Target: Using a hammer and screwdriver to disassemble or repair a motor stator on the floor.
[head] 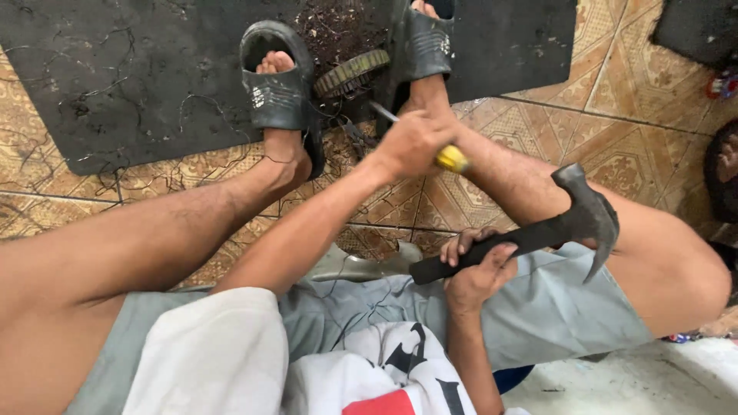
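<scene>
Over tiled floor (630, 92), right hand (477, 273) grips hammer (538, 234) (head rightward); left hand (411, 142) grips screwdriver (450, 157) pointing away.

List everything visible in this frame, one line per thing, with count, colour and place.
Black claw hammer: one, black, raised over the right thigh.
Yellow-handled screwdriver: one, yellow grip with a metal shaft, tip pointing toward the toothed round part.
Toothed round metal part: one, dull yellowish, between the two feet.
Black rubber mat: one, black, on the floor under the feet.
Patterned floor tiles: many, brown and cream.
Dark rubber sandals: two, dark grey, on the feet.
Left hand: grips the screwdriver.
Right hand: grips the hammer handle.
</scene>
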